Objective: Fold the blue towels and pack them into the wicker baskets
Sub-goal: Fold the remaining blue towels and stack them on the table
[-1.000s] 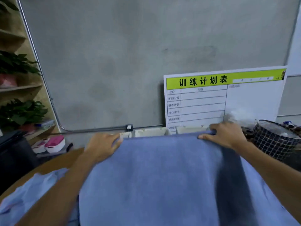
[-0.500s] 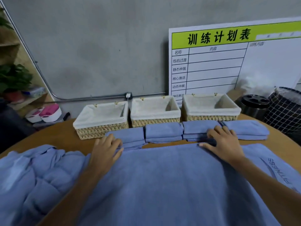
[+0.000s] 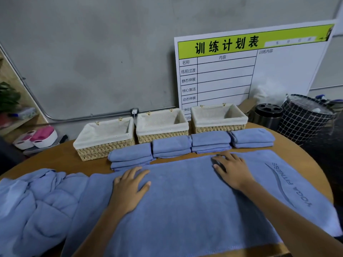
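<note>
A: Spread towel (image 3: 185, 201)?
B: Flat across the worktop's (image 3: 46, 160) near half, printed end toward the right edge. Left hand (image 3: 130, 184) and right hand (image 3: 233, 170) both palm-down on it near its far hem, fingers straight, gripping nothing.
A: Others?
B: Four folded towels (image 3: 170, 146) in a row just beyond the hem. Behind them three lined wicker baskets (image 3: 161, 125) along the far edge. Crumpled towel heap (image 3: 33, 201) at the near left edge.
A: Off the worktop?
B: Schedule board (image 3: 259, 71) leaning on the wall; checked bin (image 3: 302, 121) to the right.
</note>
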`<move>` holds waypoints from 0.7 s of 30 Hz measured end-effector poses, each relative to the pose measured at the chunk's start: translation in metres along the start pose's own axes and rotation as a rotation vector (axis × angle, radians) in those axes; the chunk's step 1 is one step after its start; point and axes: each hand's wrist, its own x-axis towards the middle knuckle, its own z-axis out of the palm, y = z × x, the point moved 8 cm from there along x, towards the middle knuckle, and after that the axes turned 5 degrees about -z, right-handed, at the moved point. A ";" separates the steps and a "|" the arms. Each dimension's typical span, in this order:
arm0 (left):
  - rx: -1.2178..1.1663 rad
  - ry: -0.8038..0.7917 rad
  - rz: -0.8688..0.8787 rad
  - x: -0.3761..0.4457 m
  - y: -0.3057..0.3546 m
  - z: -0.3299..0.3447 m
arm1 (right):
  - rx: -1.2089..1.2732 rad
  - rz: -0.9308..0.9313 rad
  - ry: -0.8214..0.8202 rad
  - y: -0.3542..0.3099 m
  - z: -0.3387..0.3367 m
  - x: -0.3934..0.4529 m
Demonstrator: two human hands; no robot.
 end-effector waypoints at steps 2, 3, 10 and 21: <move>0.010 -0.014 -0.013 -0.001 -0.001 0.002 | 0.002 -0.002 -0.058 0.001 0.001 0.002; 0.008 -0.013 -0.014 -0.001 -0.002 0.002 | 0.005 -0.007 -0.083 0.003 0.001 0.001; 0.043 -0.012 -0.024 0.000 -0.002 -0.001 | 0.020 0.008 -0.238 0.035 0.007 -0.012; -0.074 -0.053 -0.069 -0.001 -0.003 0.000 | 0.081 -0.012 -0.287 0.038 0.006 -0.008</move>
